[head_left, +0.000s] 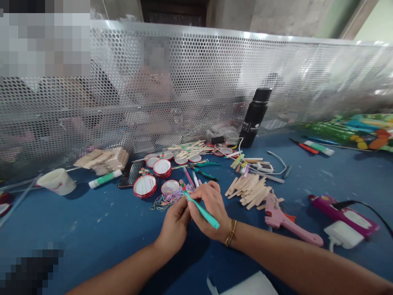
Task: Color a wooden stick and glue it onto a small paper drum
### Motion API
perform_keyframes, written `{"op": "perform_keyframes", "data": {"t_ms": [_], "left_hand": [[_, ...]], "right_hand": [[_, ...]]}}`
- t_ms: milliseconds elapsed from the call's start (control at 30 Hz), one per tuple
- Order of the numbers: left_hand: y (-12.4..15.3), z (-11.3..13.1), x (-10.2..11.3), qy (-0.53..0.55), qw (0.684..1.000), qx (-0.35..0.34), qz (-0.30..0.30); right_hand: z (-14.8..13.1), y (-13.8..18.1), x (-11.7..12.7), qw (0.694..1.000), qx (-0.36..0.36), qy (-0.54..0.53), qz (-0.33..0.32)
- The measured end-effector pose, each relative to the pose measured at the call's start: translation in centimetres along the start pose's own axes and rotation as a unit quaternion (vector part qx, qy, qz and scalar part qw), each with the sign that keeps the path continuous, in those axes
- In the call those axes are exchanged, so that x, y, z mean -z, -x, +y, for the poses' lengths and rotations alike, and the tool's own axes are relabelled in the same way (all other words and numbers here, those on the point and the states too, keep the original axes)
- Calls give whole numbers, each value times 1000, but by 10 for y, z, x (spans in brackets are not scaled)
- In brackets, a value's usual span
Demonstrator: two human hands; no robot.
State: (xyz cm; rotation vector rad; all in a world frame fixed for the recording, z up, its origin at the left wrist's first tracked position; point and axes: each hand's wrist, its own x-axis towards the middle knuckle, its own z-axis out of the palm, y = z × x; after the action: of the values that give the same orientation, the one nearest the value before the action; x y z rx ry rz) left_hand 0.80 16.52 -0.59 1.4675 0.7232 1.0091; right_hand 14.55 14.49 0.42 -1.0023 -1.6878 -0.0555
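My right hand (211, 209) is closed around a teal marker (204, 213), its tip end up by a small wooden stick (182, 185) with green and red marks. My left hand (175, 223) pinches that stick from below, its fingertips partly hidden behind the right hand. Just beyond the hands lies a tangle of coloured rubber bands (167, 200), with a small red-rimmed drum (145, 186) to its left. Several plain craft sticks (250, 189) are spread in a loose pile right of my right hand.
A pink glue gun (288, 223) lies by my right forearm, near a purple power strip (344, 215) and a white charger (344, 234). Farther back are pliers (204, 170), a black bottle (255, 119) and a perforated metal screen (190, 90). A white cup (58, 182) stands left.
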Motion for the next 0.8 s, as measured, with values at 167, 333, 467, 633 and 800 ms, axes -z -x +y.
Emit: {"op": "perform_keyframes", "data": {"t_ms": [167, 333, 467, 633, 800], "left_hand": [[0, -8, 1, 6, 1000, 15, 4], [0, -11, 1, 25, 999, 21, 8], [0, -3, -1, 23, 1000, 10, 5], [0, 0, -1, 12, 1000, -4, 4], [0, -11, 0, 35, 999, 24, 5]], "right_hand": [[1, -1, 1, 1000, -7, 12, 9], [0, -1, 1, 1000, 4, 9, 19], [-1, 0, 1, 1000, 8, 0, 7], [0, 1, 0, 1000, 2, 1, -1], [1, -1, 1, 1000, -7, 15, 8]]}}
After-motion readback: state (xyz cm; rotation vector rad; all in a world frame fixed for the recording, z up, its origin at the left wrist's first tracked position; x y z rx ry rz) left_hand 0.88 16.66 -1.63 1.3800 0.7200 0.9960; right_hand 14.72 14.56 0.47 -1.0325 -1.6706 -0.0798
